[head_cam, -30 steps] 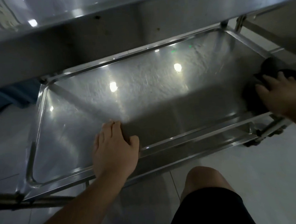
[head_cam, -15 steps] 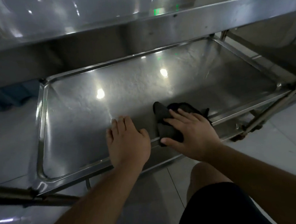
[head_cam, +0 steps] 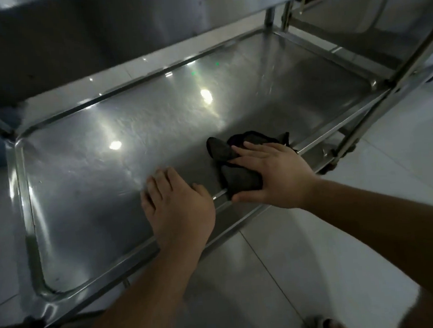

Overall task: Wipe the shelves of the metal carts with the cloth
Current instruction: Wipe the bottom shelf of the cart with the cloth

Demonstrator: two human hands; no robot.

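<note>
Cloth, dark and crumpled, is lying on the lower shelf of the metal cart, over its near rim. The right hand is pressing flat on it, fingers spread. The left hand is resting palm-down just beside it, gripping nothing, wrist crossing the rim.

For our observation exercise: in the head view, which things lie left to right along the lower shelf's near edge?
Rounded shelf corner → left hand → crumpled black cloth → right hand → upright metal cart leg.
</note>
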